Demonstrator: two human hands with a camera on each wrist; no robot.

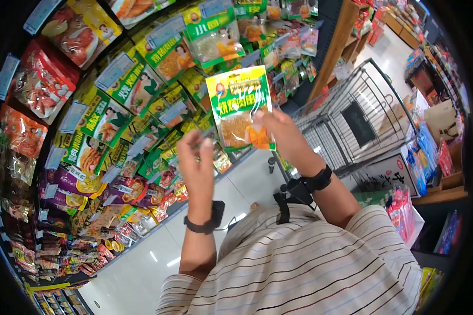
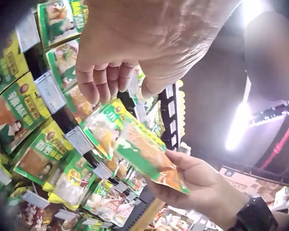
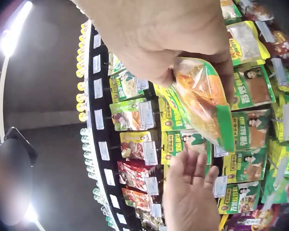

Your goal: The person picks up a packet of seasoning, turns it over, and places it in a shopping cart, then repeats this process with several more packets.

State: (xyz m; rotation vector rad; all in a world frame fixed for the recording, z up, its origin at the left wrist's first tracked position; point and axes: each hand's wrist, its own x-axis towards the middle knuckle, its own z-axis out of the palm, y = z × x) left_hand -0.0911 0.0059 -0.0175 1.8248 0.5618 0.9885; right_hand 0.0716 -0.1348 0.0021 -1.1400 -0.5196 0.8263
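The snack packet [image 1: 240,107] is up before the shelf [image 1: 115,105] of hanging packets, its lower corner pinched by the right hand [image 1: 284,134] fingers; the left hand [image 1: 197,163] is just beside it, fingers loose and empty. The step seems to be inspecting; I think the next move needs steadier support

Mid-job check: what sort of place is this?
Most likely a supermarket aisle: rows of hanging packets with price tags, a wire shopping cart nearby, and the right hand holding one green-and-yellow packet.
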